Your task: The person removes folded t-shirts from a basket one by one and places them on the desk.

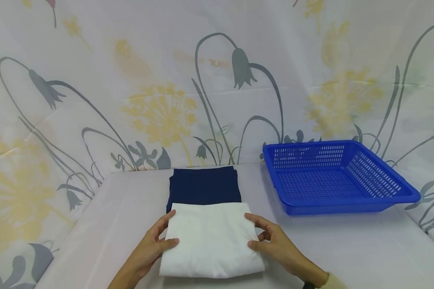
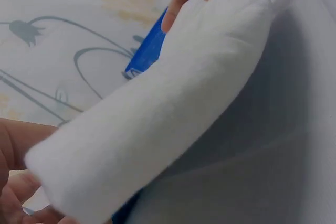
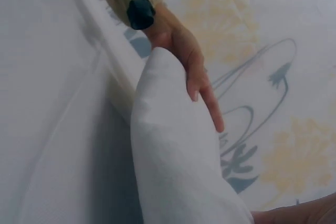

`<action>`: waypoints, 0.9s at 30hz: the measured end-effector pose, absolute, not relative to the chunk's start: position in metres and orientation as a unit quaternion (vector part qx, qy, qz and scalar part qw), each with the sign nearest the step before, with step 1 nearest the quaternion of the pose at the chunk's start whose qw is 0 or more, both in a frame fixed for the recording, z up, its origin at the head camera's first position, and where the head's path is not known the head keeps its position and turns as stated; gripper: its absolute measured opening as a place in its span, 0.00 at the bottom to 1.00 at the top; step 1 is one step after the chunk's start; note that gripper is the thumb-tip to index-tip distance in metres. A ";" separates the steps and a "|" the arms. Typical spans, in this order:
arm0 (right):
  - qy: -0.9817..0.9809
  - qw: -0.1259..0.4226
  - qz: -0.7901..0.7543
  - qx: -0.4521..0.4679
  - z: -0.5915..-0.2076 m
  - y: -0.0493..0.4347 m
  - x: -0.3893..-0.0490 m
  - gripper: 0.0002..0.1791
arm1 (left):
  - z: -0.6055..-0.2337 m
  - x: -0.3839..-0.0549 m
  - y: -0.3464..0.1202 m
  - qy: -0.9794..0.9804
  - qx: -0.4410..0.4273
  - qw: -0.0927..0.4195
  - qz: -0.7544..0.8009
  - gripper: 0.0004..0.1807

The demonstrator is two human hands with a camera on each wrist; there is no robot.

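Observation:
A folded white cloth (image 1: 211, 241) hangs between my two hands, close over the table, with a shadow under its near edge. My left hand (image 1: 153, 243) grips its left side, thumb on top. On the opposite side my right hand (image 1: 275, 241) holds it the same way, thumb on the upper face and other fingers partly hidden beneath. In the left wrist view the white cloth (image 2: 157, 103) shows a thick, rounded fold along its near edge. A folded navy cloth (image 1: 204, 184) lies flat on the table just behind, its front part covered by the white one in the head view.
To the right on the white-covered table (image 1: 126, 208) stands a blue plastic basket (image 1: 320, 206) with slatted walls and a bare mesh floor. A flower-patterned curtain (image 1: 217, 100) rises behind the table and along its sides.

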State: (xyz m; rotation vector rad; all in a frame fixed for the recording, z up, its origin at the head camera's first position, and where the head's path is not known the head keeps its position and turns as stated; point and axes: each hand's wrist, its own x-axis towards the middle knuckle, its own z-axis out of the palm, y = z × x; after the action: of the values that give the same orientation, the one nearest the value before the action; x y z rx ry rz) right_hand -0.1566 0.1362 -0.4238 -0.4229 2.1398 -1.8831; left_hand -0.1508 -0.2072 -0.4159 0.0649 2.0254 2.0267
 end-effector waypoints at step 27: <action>0.753 0.176 -0.621 -0.131 -0.448 0.138 -0.177 0.37 | -0.436 -0.152 -0.216 0.740 -0.046 0.133 0.658 0.40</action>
State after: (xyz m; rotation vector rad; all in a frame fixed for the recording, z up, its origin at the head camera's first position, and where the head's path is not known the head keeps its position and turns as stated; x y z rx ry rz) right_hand -0.1773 0.1379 -0.4478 -0.3706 2.1320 -1.7579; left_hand -0.1522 -0.2156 -0.4362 -0.1347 2.1473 1.9078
